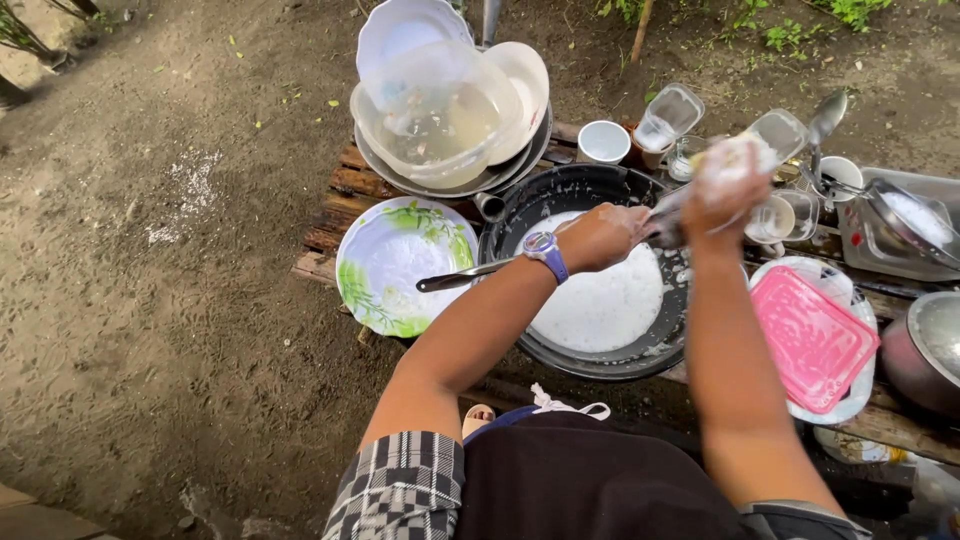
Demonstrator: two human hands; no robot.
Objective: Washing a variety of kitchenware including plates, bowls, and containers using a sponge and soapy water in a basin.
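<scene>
While lathered, steel ladle [560, 255] in left hand [600, 237]

Long metal utensil [480, 272] lies level above the soapy black basin [600, 190].

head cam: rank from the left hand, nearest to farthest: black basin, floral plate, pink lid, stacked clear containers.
From the left hand:
1. Black basin, directly under the hand, soapy water inside.
2. Floral plate, to its left on the wooden pallet.
3. Stacked clear containers and pink lid: too close to call. The containers sit up and to the left, the lid down and to the right, beyond the right forearm.
</scene>
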